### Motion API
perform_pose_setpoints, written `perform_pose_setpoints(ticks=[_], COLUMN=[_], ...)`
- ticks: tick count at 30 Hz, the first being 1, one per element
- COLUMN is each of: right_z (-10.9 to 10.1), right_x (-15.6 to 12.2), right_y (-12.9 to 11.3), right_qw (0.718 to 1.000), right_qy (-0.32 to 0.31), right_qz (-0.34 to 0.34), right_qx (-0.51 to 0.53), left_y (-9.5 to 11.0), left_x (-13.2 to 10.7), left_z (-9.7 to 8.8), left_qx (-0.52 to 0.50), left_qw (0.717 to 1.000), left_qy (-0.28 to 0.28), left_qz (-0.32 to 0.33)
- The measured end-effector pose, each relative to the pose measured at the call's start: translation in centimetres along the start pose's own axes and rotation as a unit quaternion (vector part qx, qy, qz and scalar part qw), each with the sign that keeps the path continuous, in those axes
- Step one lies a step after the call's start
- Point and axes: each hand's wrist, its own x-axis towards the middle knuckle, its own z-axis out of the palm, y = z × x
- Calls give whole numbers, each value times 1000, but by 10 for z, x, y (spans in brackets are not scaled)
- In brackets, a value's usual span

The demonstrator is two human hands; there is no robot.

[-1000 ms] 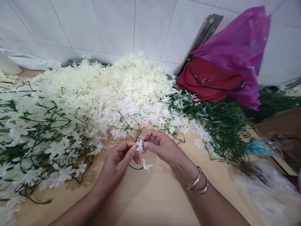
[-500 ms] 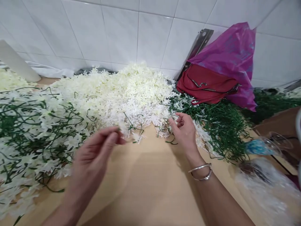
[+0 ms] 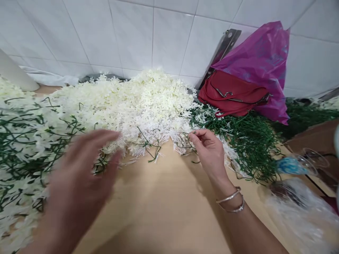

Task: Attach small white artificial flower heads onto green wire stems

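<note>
My left hand is smeared by motion above the left of the table. Its thumb and fingers are apart, and I see nothing between them. Thumb and forefinger of my right hand pinch a thin green artificial stem at the front of the heap. Between the hands, a branched green stem lies on loose white petals. Behind stretches a heap of white artificial flowers. Flowers joined to green stems are piled at the left, and bare green stems lie right of my right hand.
A red handbag and a purple plastic bag lean by the tiled wall. Clear plastic wrap, blue-patterned glasses and cardboard are at the right. A white roll stands at the back left of the wooden table.
My left hand has moved left and toward me, and its pinched fingers have opened; the white flower at its fingertips no longer shows there. My right fingers have closed on a stem.
</note>
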Motion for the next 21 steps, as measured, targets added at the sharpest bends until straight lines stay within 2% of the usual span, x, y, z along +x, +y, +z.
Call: perform_pose_setpoints(ticks=[1, 3, 6, 10, 14, 18, 21], right_z=[5, 16, 31, 39, 38, 35, 32], right_x=[-4, -14, -30, -43, -43, -37, -33], right_y=[-4, -10, -13, -12, -11, -12, -10], right_qw=[999, 993, 986, 974, 962, 969, 968], right_qy=[-19, -66, -124, -189, -214, -186, -207], right_qz=[21, 59, 70, 73, 78, 73, 79], right_qx=[36, 74, 80, 98, 149, 147, 120], left_y=[1, -1, -6, -7, -7, -11, -18], left_x=[-2, -7, -12, -20, -26, -20, -14], left_z=[17, 48, 75, 81, 84, 81, 74], left_qx=[18, -15, -104, -207, -285, -394, -446], left_qw=[1000, 994, 980, 960, 934, 872, 836], left_qy=[-12, -104, -169, -173, -163, -131, -86], left_qz=[15, 42, -5, -81, -144, -260, -308])
